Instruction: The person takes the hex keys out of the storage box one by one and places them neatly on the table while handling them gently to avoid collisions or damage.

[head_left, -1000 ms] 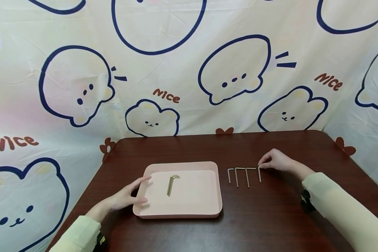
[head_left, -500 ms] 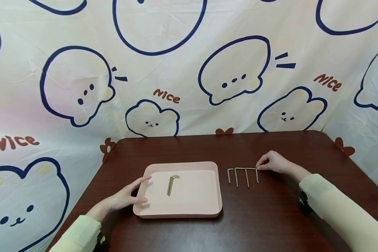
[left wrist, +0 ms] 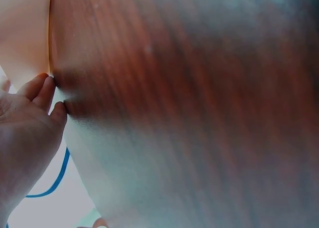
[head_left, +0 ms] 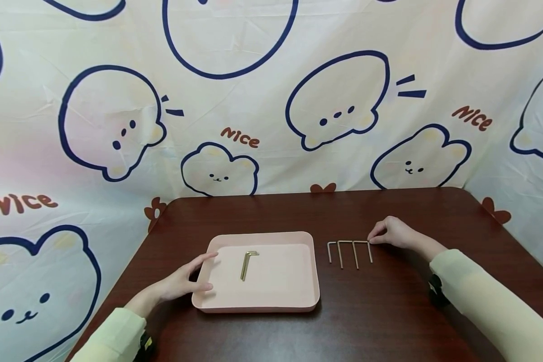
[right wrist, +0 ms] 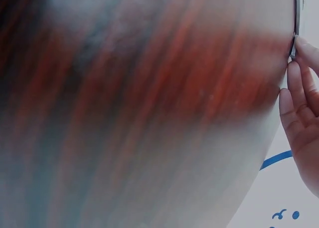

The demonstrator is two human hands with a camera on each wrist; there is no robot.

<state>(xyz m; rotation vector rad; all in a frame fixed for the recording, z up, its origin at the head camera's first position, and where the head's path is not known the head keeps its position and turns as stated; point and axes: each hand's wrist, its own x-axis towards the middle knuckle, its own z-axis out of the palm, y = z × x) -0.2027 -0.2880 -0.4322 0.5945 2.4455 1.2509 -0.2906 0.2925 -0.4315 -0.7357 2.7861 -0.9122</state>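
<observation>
In the head view, my left hand (head_left: 176, 284) holds the left edge of a shallow pink tray (head_left: 294, 307). Thumb and index finger lie spread over its rim, while other fingers stay outside below it. Inside the tray are gold L-shaped hex keys (head_left: 244, 266), lying nested together. To the tray's right, several silvery hex keys stand in a row, long arms toward me, with one key (head_left: 340, 256) second from the left. My right hand (head_left: 392, 234) pinches the rightmost hex key (head_left: 370, 254) at its bend. Its short arm is hidden by the fingertips or the neighbouring key.
A dark brown wooden table (head_left: 366, 322) carries everything. Behind it and at both sides hangs a pale cloth (head_left: 271, 166) with blue cartoon outlines. Both wrists wear dark camera straps over light green sleeves (head_left: 488, 286).
My right hand has slid the rightmost hex key slightly left, up to the end of its neighbour, then stayed there. The left hand and tray have not moved.
</observation>
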